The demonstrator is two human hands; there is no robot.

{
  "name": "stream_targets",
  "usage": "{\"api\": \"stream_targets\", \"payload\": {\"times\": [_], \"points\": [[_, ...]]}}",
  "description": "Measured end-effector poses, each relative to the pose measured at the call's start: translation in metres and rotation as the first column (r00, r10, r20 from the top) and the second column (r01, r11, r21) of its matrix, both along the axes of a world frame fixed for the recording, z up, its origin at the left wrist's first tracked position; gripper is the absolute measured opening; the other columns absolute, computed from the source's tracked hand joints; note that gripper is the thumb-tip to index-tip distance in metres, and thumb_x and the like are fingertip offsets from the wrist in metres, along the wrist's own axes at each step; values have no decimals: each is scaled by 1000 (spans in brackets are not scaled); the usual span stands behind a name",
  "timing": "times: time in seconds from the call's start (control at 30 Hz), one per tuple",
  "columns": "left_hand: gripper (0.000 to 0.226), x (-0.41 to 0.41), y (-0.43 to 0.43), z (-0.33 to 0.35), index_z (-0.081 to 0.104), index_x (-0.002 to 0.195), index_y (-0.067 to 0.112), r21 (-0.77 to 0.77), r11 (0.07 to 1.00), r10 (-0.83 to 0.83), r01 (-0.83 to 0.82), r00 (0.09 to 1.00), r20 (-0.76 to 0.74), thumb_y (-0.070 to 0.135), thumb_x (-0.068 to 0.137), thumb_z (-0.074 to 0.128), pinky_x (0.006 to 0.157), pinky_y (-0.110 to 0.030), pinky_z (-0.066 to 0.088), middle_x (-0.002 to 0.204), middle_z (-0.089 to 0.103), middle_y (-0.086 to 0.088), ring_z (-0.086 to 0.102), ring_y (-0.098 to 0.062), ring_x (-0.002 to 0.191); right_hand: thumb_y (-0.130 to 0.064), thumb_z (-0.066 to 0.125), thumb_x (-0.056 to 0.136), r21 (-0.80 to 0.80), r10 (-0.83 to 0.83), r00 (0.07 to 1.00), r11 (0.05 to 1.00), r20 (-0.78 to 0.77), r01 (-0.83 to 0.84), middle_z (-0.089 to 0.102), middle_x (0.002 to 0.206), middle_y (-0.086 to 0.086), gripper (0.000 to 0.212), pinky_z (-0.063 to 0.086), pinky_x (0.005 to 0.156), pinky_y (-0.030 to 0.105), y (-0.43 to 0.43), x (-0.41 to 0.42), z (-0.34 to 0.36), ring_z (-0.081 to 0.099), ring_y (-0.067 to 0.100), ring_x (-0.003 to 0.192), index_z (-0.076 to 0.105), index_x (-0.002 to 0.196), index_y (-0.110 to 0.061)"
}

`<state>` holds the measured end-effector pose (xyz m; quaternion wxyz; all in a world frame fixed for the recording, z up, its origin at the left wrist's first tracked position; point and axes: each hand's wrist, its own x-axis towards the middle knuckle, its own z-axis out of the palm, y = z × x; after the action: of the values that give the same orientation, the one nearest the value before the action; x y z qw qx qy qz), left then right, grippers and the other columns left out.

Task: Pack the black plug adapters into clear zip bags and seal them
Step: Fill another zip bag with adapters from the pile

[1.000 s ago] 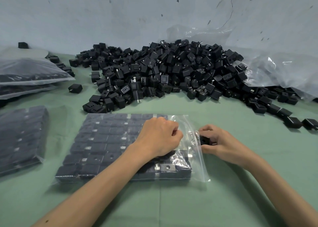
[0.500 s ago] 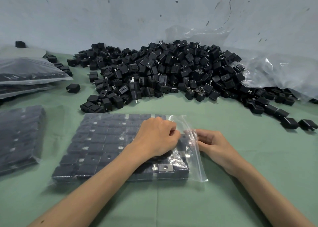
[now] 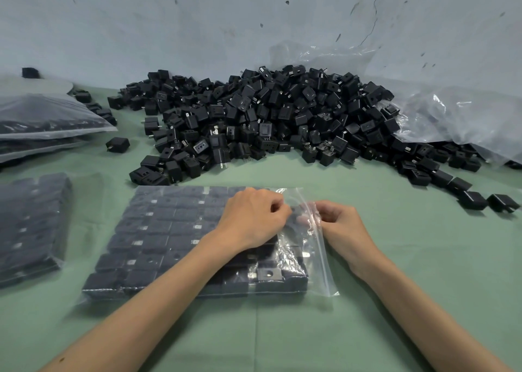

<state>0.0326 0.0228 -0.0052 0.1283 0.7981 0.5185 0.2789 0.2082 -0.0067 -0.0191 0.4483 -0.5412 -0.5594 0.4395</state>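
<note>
Gone from the right hand (image 3: 341,225) is the loose black adapter it held beside the bag mouth a second ago; half a second ago that hand had reached into the opening, and its curled fingers now sit at the mouth, fingertips showing through the film and thumb outside, pinching the plastic. Whether an adapter is still under those fingertips cannot be told. Across the same span the left hand (image 3: 254,219) has barely shifted: it lies knuckles-up on the right part of the zip bag (image 3: 319,261), fingers curled and pinching the top film just beside the right hand. That bag lies flat on the green table (image 3: 423,258) directly before the person, its mouth to the right and unsealed, and the packed adapters (image 3: 152,241) fill it in neat rows. Behind it, against the grey wall (image 3: 197,27), the loose pile (image 3: 271,117) of black adapters looks unchanged, a crumpled clear plastic sheet (image 3: 457,117) draped at its right end. One stray adapter (image 3: 118,145) sits left of the pile. A filled bag (image 3: 31,225) lies to the left, with stacked filled bags (image 3: 48,117) farther back.
</note>
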Motion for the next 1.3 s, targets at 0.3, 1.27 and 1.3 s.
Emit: {"api": "stream_targets", "payload": {"times": [0.3, 1.27, 1.3], "points": [[44, 0, -1, 1, 39, 49, 19, 21, 1000, 2, -2, 1000, -12, 33, 89, 51, 51, -27, 26, 47, 42, 6, 41, -9, 51, -10, 86, 65, -57, -76, 995, 996, -64, 72, 76, 85, -2, 56, 58, 65, 30, 9, -10, 0, 73, 17, 73, 54, 109, -22], [44, 0, -4, 3, 37, 49, 21, 20, 1000, -7, 8, 1000, -23, 31, 89, 52, 53, -28, 32, 46, 41, 6, 41, -11, 49, -26, 82, 70, 73, 89, 973, 992, 213, -107, 74, 93, -8, 56, 55, 79, 27, 33, -5, -4, 67, 7, 92, 55, 119, -25], [44, 0, -4, 4, 38, 49, 20, 18, 1000, -4, 4, 1000, -20, 31, 89, 52, 53, -28, 32, 46, 41, 6, 41, -11, 49, -20, 82, 71, 71, 102, 971, 990, 217, -120, 74, 90, -7, 56, 55, 77, 25, 33, -3, -3, 67, 5, 89, 56, 120, -22]]}}
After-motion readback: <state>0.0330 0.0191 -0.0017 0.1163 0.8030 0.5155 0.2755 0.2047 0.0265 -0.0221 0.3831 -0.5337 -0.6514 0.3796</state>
